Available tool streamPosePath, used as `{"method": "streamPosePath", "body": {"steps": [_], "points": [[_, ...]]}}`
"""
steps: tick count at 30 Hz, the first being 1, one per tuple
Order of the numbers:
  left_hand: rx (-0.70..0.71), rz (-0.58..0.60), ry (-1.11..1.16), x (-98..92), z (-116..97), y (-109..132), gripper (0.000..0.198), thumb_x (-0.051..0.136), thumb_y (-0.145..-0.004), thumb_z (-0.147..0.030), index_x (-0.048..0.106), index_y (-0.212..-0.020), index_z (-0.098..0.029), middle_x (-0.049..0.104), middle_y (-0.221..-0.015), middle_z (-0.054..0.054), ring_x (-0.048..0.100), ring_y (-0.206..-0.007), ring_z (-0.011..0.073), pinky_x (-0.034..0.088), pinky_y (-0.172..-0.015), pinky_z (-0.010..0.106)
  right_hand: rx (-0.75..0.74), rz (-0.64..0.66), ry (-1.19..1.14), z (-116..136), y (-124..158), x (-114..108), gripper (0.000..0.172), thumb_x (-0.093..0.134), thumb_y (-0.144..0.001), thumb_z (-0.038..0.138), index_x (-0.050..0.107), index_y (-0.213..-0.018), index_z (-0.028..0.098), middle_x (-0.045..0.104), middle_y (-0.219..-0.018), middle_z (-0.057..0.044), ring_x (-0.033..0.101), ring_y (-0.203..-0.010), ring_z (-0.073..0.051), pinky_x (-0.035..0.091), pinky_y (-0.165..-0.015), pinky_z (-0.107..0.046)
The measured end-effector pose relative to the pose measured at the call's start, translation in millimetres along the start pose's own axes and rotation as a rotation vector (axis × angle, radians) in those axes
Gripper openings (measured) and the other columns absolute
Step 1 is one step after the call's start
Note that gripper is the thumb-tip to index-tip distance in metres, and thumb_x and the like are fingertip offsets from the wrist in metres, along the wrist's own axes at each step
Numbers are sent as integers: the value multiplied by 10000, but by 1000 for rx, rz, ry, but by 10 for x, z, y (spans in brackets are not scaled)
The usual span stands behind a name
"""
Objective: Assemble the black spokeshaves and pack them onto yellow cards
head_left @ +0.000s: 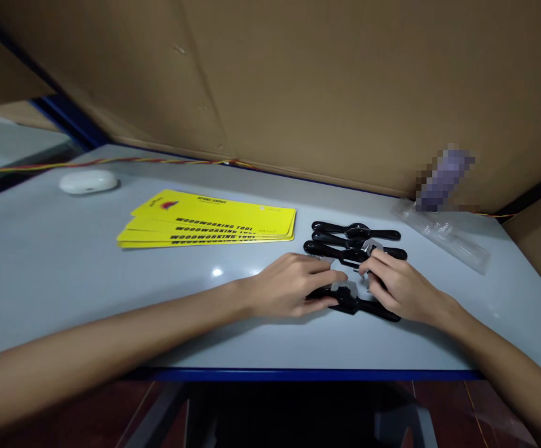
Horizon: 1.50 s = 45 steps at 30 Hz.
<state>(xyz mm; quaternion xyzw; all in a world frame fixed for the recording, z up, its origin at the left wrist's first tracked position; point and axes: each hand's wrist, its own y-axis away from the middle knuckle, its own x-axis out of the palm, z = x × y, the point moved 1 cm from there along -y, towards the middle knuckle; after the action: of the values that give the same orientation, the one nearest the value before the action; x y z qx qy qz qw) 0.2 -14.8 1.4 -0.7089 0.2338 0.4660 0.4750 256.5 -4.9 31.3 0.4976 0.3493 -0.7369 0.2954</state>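
My left hand (301,286) is closed around the left handle of the nearest black spokeshave (345,298), thumb in front and fingers above. A pale metal plate shows at that tool's middle, and another metal edge (327,261) sticks out by my left fingers. My right hand (401,286) is bent over the same tool's right side, its fingertips closed at a small silver metal piece (371,246); whether that piece is loose or part of the tool behind, I cannot tell. Just beyond, more black spokeshaves (357,231) lie side by side, partly covered by my right fingers.
Yellow printed cards (214,214) lie fanned on the grey table (181,336) to the left. Farther left is a white rounded case (89,182). Clear plastic packaging (442,236) and a pixelated purple thing (445,180) are at right. A twisted wire (158,160) runs along the cardboard wall (298,93).
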Motion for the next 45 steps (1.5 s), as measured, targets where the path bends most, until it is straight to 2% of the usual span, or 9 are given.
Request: {"method": "streamPosePath", "body": {"steps": [2, 5, 10, 14, 19, 23, 27, 38, 45], "points": [[-27, 35, 36, 7, -11, 2, 323, 479, -1065, -405, 642, -1229, -179, 706, -830, 19, 659, -651, 147, 456, -543, 278, -6, 81, 66, -32, 11, -44, 225, 449, -944, 119, 643, -1054, 150, 660, -932, -76, 563, -725, -169, 414, -664, -307], [-78, 59, 66, 19, -24, 0, 327, 480, -1063, -402, 637, -1247, -182, 722, -865, 20, 669, -657, 145, 466, -552, 274, 19, 192, 151, -71, 27, -167, 133, 526, -903, 138, 651, -930, 176, 652, -830, -39, 528, -673, -163, 345, -626, -311], [-123, 1, 66, 49, -15, -9, 338, 489, -1060, -413, 648, -1237, -173, 728, -849, 21, 683, -662, 159, 473, -562, 283, 45, 284, 33, -164, 49, -294, 127, 579, -934, 161, 692, -908, 214, 664, -838, 0, 538, -671, -133, 325, -620, -284], [-116, -3, 83, 54, -3, -16, 321, 499, -1056, -395, 648, -1226, -168, 736, -866, 29, 685, -666, 158, 479, -574, 282, -1, 318, -63, -270, 55, -259, 171, 581, -997, 195, 743, -973, 244, 676, -855, 2, 594, -716, -134, 362, -647, -273], [-118, 5, 59, 53, -17, -12, 300, 501, -1052, -375, 638, -1225, -172, 736, -868, 24, 685, -661, 161, 461, -555, 279, 60, 310, -80, -261, 49, -211, 149, 542, -1034, 218, 682, -984, 222, 700, -922, -10, 604, -753, -143, 397, -677, -276], [-146, 7, 30, 67, -32, -8, 271, 495, -1051, -362, 633, -1200, -181, 743, -884, 23, 692, -678, 158, 468, -578, 275, 100, 256, -33, -215, 43, -208, 165, 472, -1062, 232, 627, -1003, 221, 698, -927, -19, 588, -733, -151, 401, -672, -287], [-161, 17, 24, 70, -34, -16, 260, 484, -1051, -358, 633, -1163, -177, 716, -807, 14, 668, -641, 158, 459, -574, 276, 74, 130, -23, -201, 22, -184, 173, 454, -1073, 233, 620, -1031, 207, 708, -938, -41, 615, -751, -162, 437, -693, -297], [-157, 12, 23, 62, -42, -24, 269, 458, -1054, -342, 631, -1162, -166, 707, -806, 19, 661, -636, 153, 449, -546, 279, -269, -232, -7, 56, -43, 95, 205, 536, -1058, 185, 697, -935, 162, 718, -777, -29, 606, -641, -130, 458, -609, -283], [-154, 14, 32, 59, -37, -25, 263, 454, -1054, -346, 629, -1135, -167, 720, -826, 23, 669, -640, 157, 433, -529, 282, -361, -320, 224, 48, -64, 164, 222, 569, -1038, 159, 703, -860, 160, 698, -715, -15, 562, -599, -132, 405, -558, -305]]}}
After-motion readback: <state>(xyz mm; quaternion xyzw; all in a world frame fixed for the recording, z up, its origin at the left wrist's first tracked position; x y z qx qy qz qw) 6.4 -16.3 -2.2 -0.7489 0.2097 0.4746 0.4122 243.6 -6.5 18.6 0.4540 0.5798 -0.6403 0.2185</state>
